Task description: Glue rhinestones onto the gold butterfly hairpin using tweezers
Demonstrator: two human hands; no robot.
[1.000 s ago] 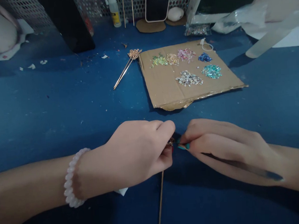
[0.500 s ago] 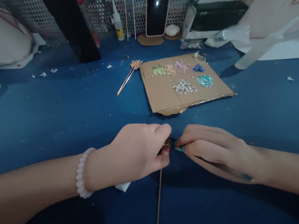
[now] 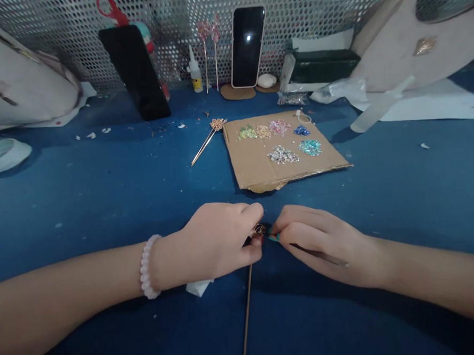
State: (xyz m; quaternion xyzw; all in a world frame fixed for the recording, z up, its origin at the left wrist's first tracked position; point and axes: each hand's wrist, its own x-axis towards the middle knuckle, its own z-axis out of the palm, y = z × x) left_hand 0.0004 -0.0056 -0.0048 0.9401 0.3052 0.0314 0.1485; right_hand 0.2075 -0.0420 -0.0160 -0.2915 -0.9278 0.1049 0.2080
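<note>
My left hand (image 3: 220, 243), wearing a beaded bracelet (image 3: 148, 268), is closed around a small gold-toned openwork metal ornament (image 3: 258, 230) that shows at its fingertips. A long thin stick (image 3: 247, 316) runs down from below this hand; I cannot tell whether it joins the ornament. Close by on the right, my right hand (image 3: 325, 241) pinches slim metal tweezers (image 3: 326, 258), mostly covered by the fingers. Their tips are hidden near the ornament. Beyond the hands lies a cardboard sheet (image 3: 252, 168) with several piles of glittery chips, among them silver (image 3: 282, 154), turquoise (image 3: 310, 147) and blue (image 3: 302, 130).
A gold two-pronged hairpin (image 3: 206, 144) lies against the cardboard's left corner. Behind stand a glue bottle (image 3: 196, 75), a phone (image 3: 248, 48), a dark upright slab (image 3: 136, 71) and two pink-topped sticks (image 3: 206, 64). Folded white paper (image 3: 199, 288) lies beneath my left wrist.
The view has tilted up, showing more of the back of the table. Both hands keep their grips and stay close together, with little visible movement between them.
</note>
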